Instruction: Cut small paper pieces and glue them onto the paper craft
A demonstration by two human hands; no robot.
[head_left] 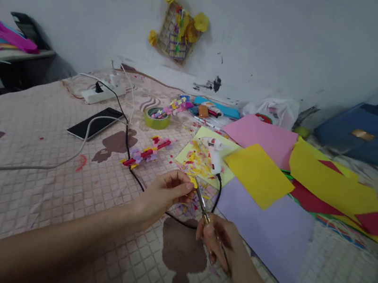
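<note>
Scissors (205,213) at a small yellow piece (193,181)

The yellow piece is just in front of the white glue gun (214,159), pinched between the left hand's (169,190) thumb and fingers. The right hand's (218,239) fingers curl around the scissors, also in front of the glue gun. Coloured scraps (197,160) lie left of the glue gun, a yellow sheet (258,175) right, a tape roll (157,121) farther left.

We see a bright yellow paper piece (194,181), silvery scissors (202,205) touched with gold, a lilac sheet (264,230), a pink sheet (261,136), a white glue gun (215,159), and a pale pinkish cloth (7,199) gridded and patterned with brown shapes (184,246).
</note>
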